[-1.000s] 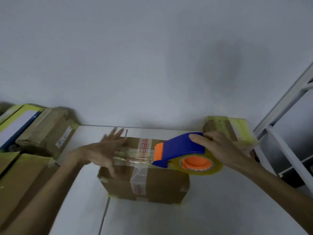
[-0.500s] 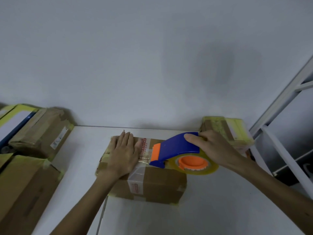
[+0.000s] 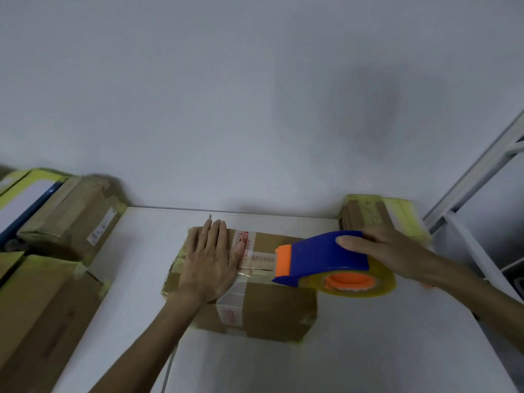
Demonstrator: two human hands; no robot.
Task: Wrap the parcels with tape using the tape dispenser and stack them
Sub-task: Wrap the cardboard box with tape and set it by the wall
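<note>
A brown cardboard parcel [image 3: 272, 310] with old printed tape lies on the white table [image 3: 354, 358]. My left hand [image 3: 208, 260] lies flat on the parcel's left top, fingers straight, pressing the tape strip down. My right hand [image 3: 380, 251] grips a blue and orange tape dispenser [image 3: 323, 258] with a yellowish clear tape roll [image 3: 357, 282], held over the parcel's right top edge. A clear strip of tape runs from the dispenser's orange mouth leftward under my left hand.
Several taped cardboard boxes [image 3: 68, 219] stand stacked at the left, with a larger box [image 3: 42, 310] in front. Another taped box [image 3: 377, 214] sits at the back right behind my right hand. A white metal rack [image 3: 482, 171] stands at the right. A wall closes the back.
My left hand settled flat on the parcel's left top. The dispenser pulled rightward toward the parcel's right edge, drawing out more tape.
</note>
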